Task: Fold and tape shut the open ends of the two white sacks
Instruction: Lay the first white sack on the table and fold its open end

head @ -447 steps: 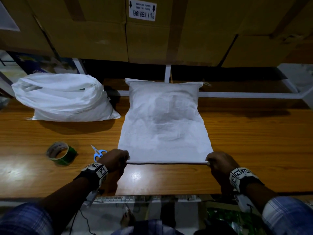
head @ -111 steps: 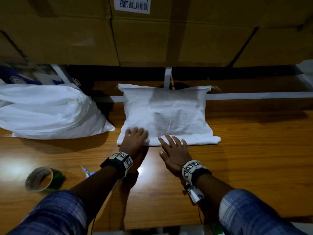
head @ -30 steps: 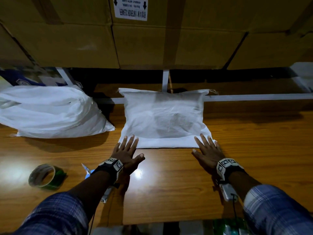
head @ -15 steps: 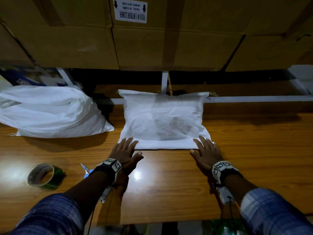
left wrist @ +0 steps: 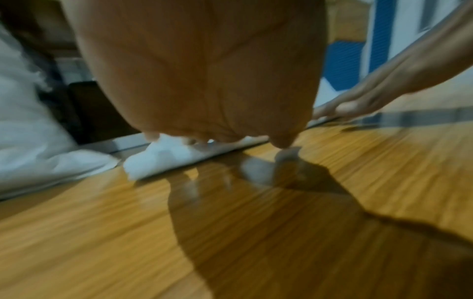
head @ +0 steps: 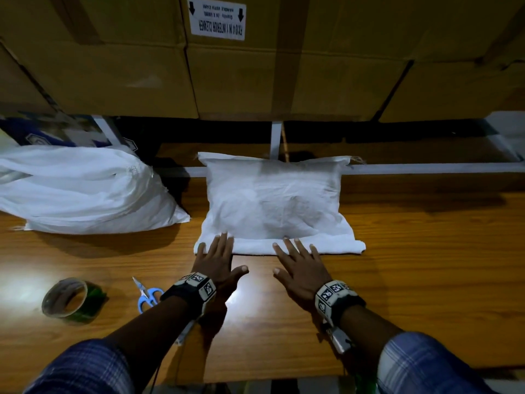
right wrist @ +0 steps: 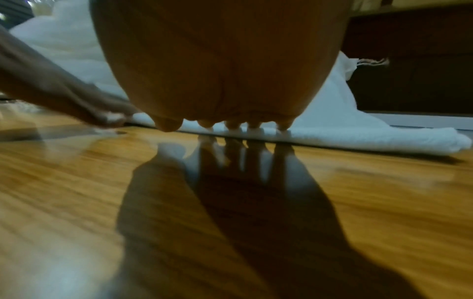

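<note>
A filled white sack (head: 274, 200) lies in the middle of the wooden table (head: 426, 265), its near end rolled into a flat folded band (head: 338, 247). My left hand (head: 217, 258) lies flat with straight fingers on the band's left end. My right hand (head: 299, 261) lies flat beside it, its fingers pressing the band near the middle. The right wrist view shows that hand's fingertips (right wrist: 253, 126) on the band's edge (right wrist: 384, 139). A second white sack (head: 85, 191) lies at the left, bunched and loose. A green tape roll (head: 69, 300) sits at the near left.
Blue-handled scissors (head: 147, 294) lie between the tape roll and my left wrist. Stacked cardboard boxes (head: 241, 66) overhang the back of the table. A white metal rail (head: 426, 167) runs behind the sack.
My right hand has slid left along the folded band, from its right end to near its middle. The left hand has moved further onto the band's left end.
</note>
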A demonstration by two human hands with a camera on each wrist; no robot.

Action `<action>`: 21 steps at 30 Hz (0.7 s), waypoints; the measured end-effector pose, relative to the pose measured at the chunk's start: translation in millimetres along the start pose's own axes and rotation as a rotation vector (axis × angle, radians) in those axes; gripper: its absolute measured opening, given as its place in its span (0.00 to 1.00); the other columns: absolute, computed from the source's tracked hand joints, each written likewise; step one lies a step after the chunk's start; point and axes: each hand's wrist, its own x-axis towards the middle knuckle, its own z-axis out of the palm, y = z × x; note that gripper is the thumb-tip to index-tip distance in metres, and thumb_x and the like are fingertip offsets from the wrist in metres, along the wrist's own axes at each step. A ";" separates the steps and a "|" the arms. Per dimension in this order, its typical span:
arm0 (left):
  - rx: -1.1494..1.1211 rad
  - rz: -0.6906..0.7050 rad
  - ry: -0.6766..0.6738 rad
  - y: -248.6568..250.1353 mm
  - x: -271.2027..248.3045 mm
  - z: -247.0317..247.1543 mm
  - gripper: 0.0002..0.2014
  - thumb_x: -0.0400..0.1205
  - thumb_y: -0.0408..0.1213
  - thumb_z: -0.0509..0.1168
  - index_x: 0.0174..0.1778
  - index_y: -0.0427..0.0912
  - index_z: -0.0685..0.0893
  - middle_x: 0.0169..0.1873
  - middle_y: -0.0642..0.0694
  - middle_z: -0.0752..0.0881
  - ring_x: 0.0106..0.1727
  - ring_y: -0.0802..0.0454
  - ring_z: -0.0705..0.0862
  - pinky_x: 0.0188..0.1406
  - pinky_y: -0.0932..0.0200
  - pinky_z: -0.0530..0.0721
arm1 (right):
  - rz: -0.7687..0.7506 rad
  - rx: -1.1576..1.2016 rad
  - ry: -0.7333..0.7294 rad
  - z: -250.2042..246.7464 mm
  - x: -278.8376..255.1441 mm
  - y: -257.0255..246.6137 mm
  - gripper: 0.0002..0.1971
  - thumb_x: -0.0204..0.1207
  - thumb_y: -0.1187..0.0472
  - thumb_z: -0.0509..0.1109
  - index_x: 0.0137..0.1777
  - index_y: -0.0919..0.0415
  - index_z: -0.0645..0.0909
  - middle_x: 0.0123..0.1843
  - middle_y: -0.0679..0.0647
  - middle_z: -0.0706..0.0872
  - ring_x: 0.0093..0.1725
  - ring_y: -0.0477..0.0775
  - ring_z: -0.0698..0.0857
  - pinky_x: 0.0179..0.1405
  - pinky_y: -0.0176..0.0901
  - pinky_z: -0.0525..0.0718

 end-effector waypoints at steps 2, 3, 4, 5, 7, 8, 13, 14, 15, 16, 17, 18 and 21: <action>-0.003 -0.001 0.084 7.3 -3.6 -5.7 0.57 0.68 0.79 0.28 0.87 0.42 0.49 0.86 0.42 0.49 0.87 0.43 0.50 0.81 0.34 0.45 | -0.002 0.003 -0.012 1.8 4.2 1.2 0.33 0.85 0.31 0.38 0.87 0.35 0.33 0.89 0.44 0.33 0.89 0.51 0.34 0.87 0.64 0.37; 0.002 0.034 0.151 12.1 -4.9 -6.9 0.52 0.73 0.77 0.32 0.86 0.43 0.57 0.85 0.41 0.57 0.85 0.41 0.58 0.80 0.33 0.52 | -0.010 0.003 -0.014 2.9 5.0 2.1 0.33 0.85 0.30 0.37 0.87 0.34 0.33 0.89 0.43 0.32 0.88 0.51 0.32 0.87 0.63 0.36; 0.000 0.089 0.189 16.8 -6.6 -6.4 0.47 0.78 0.75 0.35 0.84 0.45 0.63 0.83 0.40 0.64 0.82 0.39 0.65 0.78 0.32 0.58 | -0.015 0.001 -0.014 4.0 4.6 3.5 0.33 0.85 0.30 0.37 0.86 0.34 0.32 0.89 0.43 0.31 0.88 0.51 0.31 0.86 0.63 0.36; 0.003 0.154 0.207 20.8 -8.2 -3.8 0.42 0.81 0.73 0.36 0.83 0.49 0.65 0.82 0.40 0.65 0.82 0.38 0.66 0.77 0.31 0.60 | -0.018 0.001 -0.010 5.3 4.3 4.9 0.33 0.85 0.30 0.37 0.86 0.34 0.32 0.89 0.42 0.30 0.88 0.50 0.31 0.87 0.63 0.36; -0.006 0.225 0.189 22.3 -11.3 4.1 0.36 0.82 0.73 0.37 0.85 0.63 0.54 0.86 0.44 0.52 0.86 0.40 0.51 0.79 0.30 0.47 | -0.022 0.016 -0.006 5.3 2.8 5.4 0.32 0.85 0.30 0.36 0.86 0.32 0.32 0.88 0.40 0.30 0.87 0.49 0.30 0.87 0.62 0.36; -0.031 0.202 0.164 19.8 -12.5 9.0 0.33 0.82 0.73 0.37 0.84 0.69 0.45 0.85 0.48 0.42 0.85 0.41 0.41 0.79 0.30 0.39 | -0.031 0.029 -0.008 4.2 2.5 5.8 0.31 0.85 0.30 0.36 0.85 0.31 0.32 0.88 0.39 0.31 0.87 0.48 0.30 0.87 0.62 0.36; -0.071 0.178 0.077 2.9 -11.4 12.3 0.30 0.82 0.71 0.37 0.78 0.76 0.32 0.84 0.59 0.34 0.85 0.46 0.33 0.78 0.29 0.34 | 0.131 0.019 0.026 -4.5 -6.9 57.2 0.30 0.85 0.30 0.35 0.86 0.30 0.37 0.89 0.37 0.39 0.89 0.52 0.40 0.87 0.63 0.40; -0.088 0.182 0.072 0.7 -11.2 12.1 0.31 0.82 0.71 0.37 0.79 0.75 0.32 0.83 0.60 0.33 0.85 0.48 0.32 0.79 0.30 0.34 | 0.202 0.016 0.028 -5.3 -13.7 75.2 0.30 0.85 0.31 0.34 0.86 0.30 0.37 0.89 0.38 0.38 0.89 0.53 0.40 0.87 0.62 0.40; -0.103 0.179 0.076 -1.0 -10.5 13.2 0.32 0.82 0.72 0.38 0.80 0.74 0.32 0.83 0.62 0.33 0.85 0.50 0.32 0.80 0.31 0.34 | 0.243 0.004 0.024 -5.3 -20.4 91.4 0.30 0.84 0.31 0.33 0.86 0.30 0.36 0.89 0.39 0.36 0.89 0.53 0.39 0.87 0.61 0.39; -0.115 0.170 0.082 -1.9 -9.9 15.3 0.34 0.82 0.72 0.39 0.81 0.71 0.32 0.83 0.63 0.32 0.85 0.51 0.31 0.80 0.33 0.34 | 0.256 -0.010 0.012 -5.8 -26.1 103.2 0.30 0.84 0.31 0.32 0.86 0.30 0.34 0.89 0.39 0.34 0.89 0.52 0.37 0.87 0.61 0.38; -0.126 0.161 0.083 -1.2 -9.9 17.1 0.35 0.81 0.73 0.39 0.81 0.69 0.32 0.82 0.63 0.32 0.84 0.52 0.30 0.81 0.34 0.34 | 0.256 -0.012 -0.006 -5.0 -29.6 111.0 0.30 0.84 0.30 0.31 0.85 0.29 0.32 0.88 0.39 0.33 0.89 0.51 0.35 0.87 0.62 0.37; -0.135 0.156 0.081 0.4 -9.3 18.5 0.36 0.81 0.73 0.39 0.82 0.68 0.32 0.82 0.64 0.32 0.84 0.53 0.29 0.81 0.35 0.34 | 0.258 -0.001 -0.021 -5.0 -31.3 114.5 0.30 0.83 0.30 0.31 0.84 0.28 0.31 0.88 0.39 0.31 0.88 0.50 0.33 0.86 0.63 0.36; -0.161 0.151 0.044 0.1 -6.4 19.8 0.37 0.79 0.75 0.38 0.81 0.69 0.30 0.81 0.65 0.29 0.82 0.55 0.26 0.80 0.36 0.30 | 0.292 0.026 -0.030 -0.7 -26.8 107.3 0.31 0.82 0.28 0.31 0.83 0.29 0.27 0.86 0.40 0.25 0.87 0.50 0.29 0.86 0.64 0.34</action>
